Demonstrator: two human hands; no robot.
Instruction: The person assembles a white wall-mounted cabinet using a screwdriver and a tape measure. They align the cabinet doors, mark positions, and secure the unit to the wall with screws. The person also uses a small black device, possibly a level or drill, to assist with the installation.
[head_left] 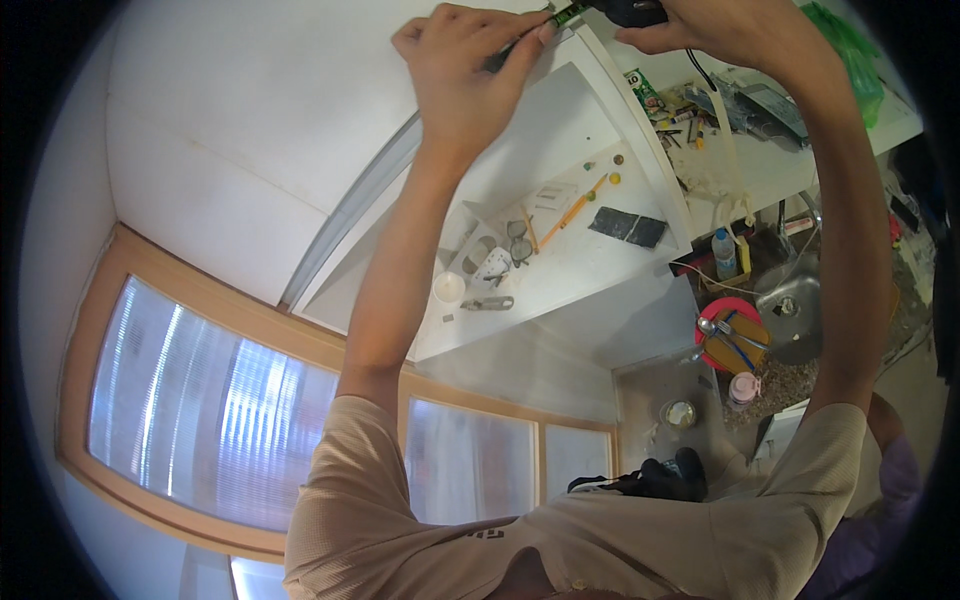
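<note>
Both my arms are raised toward the top edge of the view, at the upper edge of a white open cabinet (600, 80). My left hand (460, 85) lies against the pale panel, with thumb and forefinger closed on a thin dark strip with green markings (568, 14). The strip runs to a black case (632, 10), which looks like a tape measure and is partly cut off by the frame. My right hand (715, 30) grips that case, and a black cord (702, 70) hangs below it.
The cabinet shelf holds an orange pencil (572, 213), sunglasses (518, 243), a utility knife (488, 303) and black sheets (627, 227). To the right are a cluttered white shelf (690, 165), a green bag (850, 60), and a sink (790, 335) beside a red basin (705, 350). Another person's purple sleeve (880, 510) shows lower right.
</note>
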